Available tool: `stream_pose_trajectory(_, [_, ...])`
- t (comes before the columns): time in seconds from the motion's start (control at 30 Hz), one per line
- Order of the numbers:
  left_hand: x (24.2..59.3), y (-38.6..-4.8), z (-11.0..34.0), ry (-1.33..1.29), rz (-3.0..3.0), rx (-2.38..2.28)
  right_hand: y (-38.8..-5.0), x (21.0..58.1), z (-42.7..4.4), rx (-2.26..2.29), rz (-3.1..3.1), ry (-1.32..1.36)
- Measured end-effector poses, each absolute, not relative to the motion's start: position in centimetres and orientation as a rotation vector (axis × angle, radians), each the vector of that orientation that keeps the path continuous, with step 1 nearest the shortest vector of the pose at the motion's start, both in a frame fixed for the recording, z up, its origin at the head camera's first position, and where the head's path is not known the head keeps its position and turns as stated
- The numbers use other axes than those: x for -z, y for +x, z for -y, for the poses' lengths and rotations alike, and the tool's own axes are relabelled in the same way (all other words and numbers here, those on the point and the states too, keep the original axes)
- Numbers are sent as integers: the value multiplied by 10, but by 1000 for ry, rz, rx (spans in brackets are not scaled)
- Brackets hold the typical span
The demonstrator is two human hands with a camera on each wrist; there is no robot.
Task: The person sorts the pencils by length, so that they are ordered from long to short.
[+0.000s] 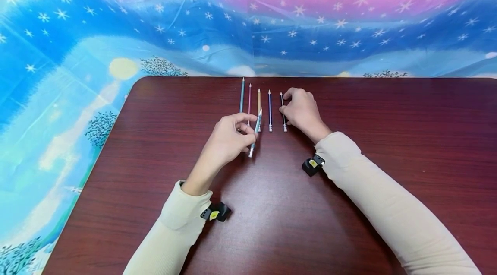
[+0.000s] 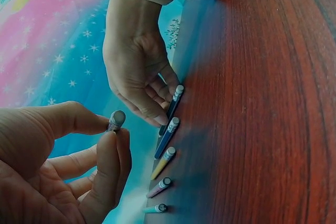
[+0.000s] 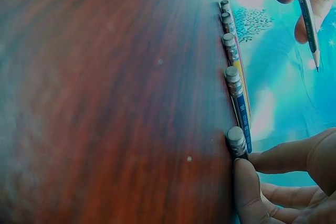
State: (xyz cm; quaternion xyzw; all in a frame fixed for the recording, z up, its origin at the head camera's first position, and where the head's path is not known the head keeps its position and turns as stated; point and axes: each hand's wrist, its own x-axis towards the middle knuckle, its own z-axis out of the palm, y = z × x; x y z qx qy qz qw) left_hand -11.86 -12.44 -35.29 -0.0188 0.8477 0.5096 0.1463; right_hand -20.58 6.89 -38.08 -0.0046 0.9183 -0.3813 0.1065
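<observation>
My left hand (image 1: 229, 139) pinches a light-blue pencil (image 1: 258, 124) between thumb and fingers, raised above the table, its point away from me. In the left wrist view its eraser end (image 2: 116, 119) faces the camera. At the right end of a row of pencils, my right hand (image 1: 303, 110) holds a black pencil (image 1: 284, 115) lying on the table, thumb and fingers about its sides. Leftward from it lie a dark blue pencil (image 1: 269, 111), a yellow pencil (image 1: 259, 97), a pink pencil (image 1: 250, 99) and a teal pencil (image 1: 242, 97), points toward the far edge. The left hand partly hides the left ones.
The dark red-brown wooden table (image 1: 349, 223) spreads under both arms. Behind its far edge and along the left hangs a blue and pink cloth (image 1: 217, 16) with snowflakes. Small black cameras (image 1: 312, 165) are strapped at both wrists.
</observation>
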Motion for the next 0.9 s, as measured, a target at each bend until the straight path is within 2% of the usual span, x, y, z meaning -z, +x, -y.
stream_pose_trajectory(0.9, [353, -119, 124, -44, -2449, -1457, -206, 383, -68, 1111, -2726, -9])
